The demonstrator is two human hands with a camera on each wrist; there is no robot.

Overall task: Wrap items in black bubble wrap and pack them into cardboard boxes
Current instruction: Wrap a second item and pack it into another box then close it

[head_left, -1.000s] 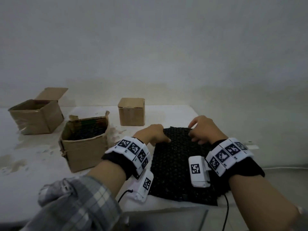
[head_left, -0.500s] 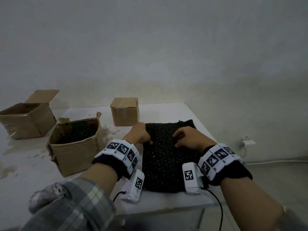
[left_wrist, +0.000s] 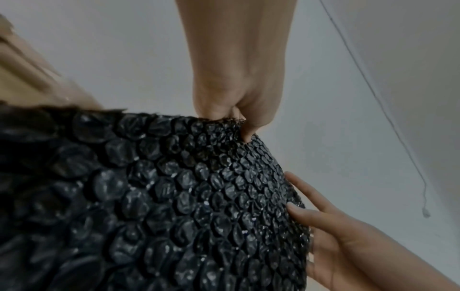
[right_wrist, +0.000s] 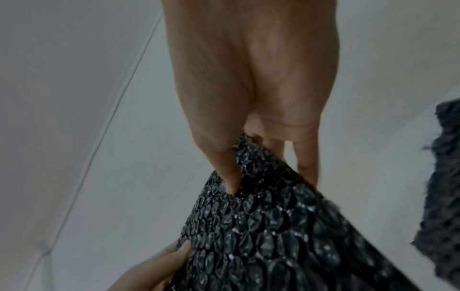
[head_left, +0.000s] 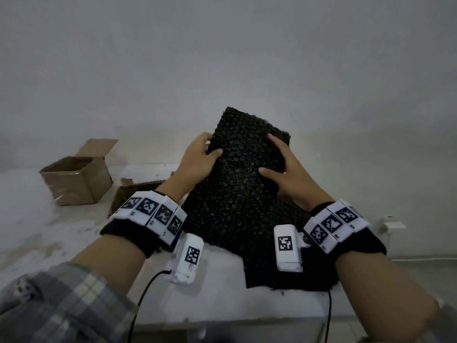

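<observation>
A sheet of black bubble wrap (head_left: 244, 174) is held up, tilted, above the table between both hands. My left hand (head_left: 197, 159) pinches its left edge, thumb on the front face. The left wrist view shows that pinch at the sheet's (left_wrist: 174, 196) top edge under my left hand (left_wrist: 236, 88). My right hand (head_left: 286, 177) grips the right edge, thumb on the front and fingers behind, as the right wrist view shows on the sheet (right_wrist: 273, 236) below my right hand (right_wrist: 248, 98). More black bubble wrap (head_left: 259, 263) lies flat on the table under the raised sheet.
An open cardboard box (head_left: 76, 179) stands at the back left of the white table (head_left: 49, 231). A second open box (head_left: 138, 186) is partly hidden behind my left wrist. A wall lies close behind, and a white socket (head_left: 393, 225) with a cable sits at the right.
Both hands were resting on the bubble wrap on the table; now they grip the edges of the top sheet and have lifted it up off the pile.
</observation>
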